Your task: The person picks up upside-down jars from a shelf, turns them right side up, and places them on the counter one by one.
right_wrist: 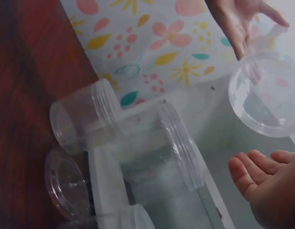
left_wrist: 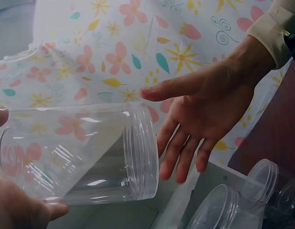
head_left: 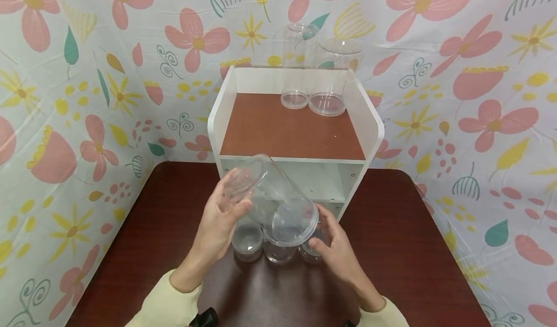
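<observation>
Mid-frame, the left hand point(head_left: 217, 220) gripped a clear jar point(head_left: 276, 196); the right hand point(head_left: 338, 249), loosely spread, stood apart (only wrist views showed the gap)

We log: floral cloth point(head_left: 435, 90) hung behind | reddish-brown desk point(head_left: 413, 249), rounded far corners | white shelf unit point(head_left: 270, 128), brown top surface

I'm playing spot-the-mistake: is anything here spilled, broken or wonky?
Nothing looks spilled or broken. The clear jar slants, but only because the left hand holds it that way. The one odd bit is a tiny pale speck on the brown shelf top.
</observation>
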Demonstrator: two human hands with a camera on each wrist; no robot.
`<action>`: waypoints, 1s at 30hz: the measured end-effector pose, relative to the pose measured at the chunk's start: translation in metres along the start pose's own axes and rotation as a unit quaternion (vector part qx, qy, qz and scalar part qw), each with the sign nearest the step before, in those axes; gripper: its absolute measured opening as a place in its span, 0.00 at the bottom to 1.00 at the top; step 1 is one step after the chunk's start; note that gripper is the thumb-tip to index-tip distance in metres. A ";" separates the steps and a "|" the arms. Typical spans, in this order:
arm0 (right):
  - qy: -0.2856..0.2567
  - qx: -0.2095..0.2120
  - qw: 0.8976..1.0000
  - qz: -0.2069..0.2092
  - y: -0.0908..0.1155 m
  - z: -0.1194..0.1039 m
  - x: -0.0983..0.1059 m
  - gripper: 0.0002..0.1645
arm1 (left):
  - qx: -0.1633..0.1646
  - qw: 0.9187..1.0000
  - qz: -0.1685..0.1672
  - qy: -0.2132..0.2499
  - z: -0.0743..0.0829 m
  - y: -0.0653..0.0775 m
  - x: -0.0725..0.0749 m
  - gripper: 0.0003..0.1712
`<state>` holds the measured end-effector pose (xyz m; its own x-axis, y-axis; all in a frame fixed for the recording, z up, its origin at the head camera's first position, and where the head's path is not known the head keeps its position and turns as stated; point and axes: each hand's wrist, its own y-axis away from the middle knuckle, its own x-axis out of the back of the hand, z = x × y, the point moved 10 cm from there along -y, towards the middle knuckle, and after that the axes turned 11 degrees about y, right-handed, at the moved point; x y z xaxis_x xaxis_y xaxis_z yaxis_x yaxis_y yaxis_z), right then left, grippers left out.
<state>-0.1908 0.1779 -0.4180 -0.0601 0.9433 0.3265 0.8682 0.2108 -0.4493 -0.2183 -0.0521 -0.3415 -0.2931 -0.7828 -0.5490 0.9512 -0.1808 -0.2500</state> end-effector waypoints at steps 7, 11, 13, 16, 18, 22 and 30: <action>-0.047 0.017 0.998 -0.043 -0.001 -0.004 -0.023 0.56 | 0.001 1.000 -0.001 0.017 -0.009 0.002 -0.001 0.57; -0.049 0.021 0.997 -0.047 -0.001 -0.005 -0.029 0.58 | 0.001 1.000 0.004 0.025 -0.013 0.003 -0.001 0.57; -0.052 0.018 0.998 -0.044 0.000 -0.005 -0.030 0.58 | 0.000 1.000 0.004 0.025 -0.014 0.005 -0.001 0.58; -0.054 0.012 0.998 -0.038 -0.001 -0.004 -0.031 0.57 | -0.001 1.000 0.001 0.024 -0.015 0.006 0.000 0.58; -0.057 0.010 0.998 -0.036 -0.001 -0.004 -0.031 0.55 | -0.003 1.000 -0.005 0.026 -0.015 0.007 -0.001 0.58; -0.066 0.014 0.997 -0.035 -0.001 -0.004 -0.031 0.54 | 0.001 1.000 -0.008 0.023 -0.017 0.007 -0.001 0.57; -0.067 -0.010 0.997 -0.032 0.000 0.001 -0.028 0.51 | 0.026 1.000 0.009 -0.013 -0.022 0.009 0.006 0.52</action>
<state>-0.1899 0.1518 -0.4275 -0.1811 0.9540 0.2390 0.8696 0.2688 -0.4142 -0.2136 -0.0453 -0.3642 -0.2737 -0.8009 -0.5326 0.9603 -0.1962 -0.1985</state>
